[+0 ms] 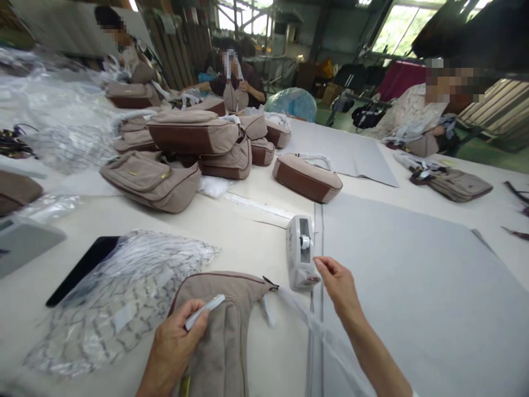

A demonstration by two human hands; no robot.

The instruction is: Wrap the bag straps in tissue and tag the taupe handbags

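A beige fabric bag (225, 331) lies in front of me on the white table (248, 237). My left hand (176, 347) rests on it, fingers closed round a white wrapped strap piece (204, 310). My right hand (336, 281) reaches to the white tape dispenser (300, 251) and pinches at the tape end near its front. A thin clear film strip (306, 320) runs from the bag under my right forearm.
A clear plastic sheet (124, 298) over a black flat object (82, 268) lies left. Several beige and brown bags (190, 135) are piled further back. Grey sheets (413, 286) cover the right side. Three people work at the far side.
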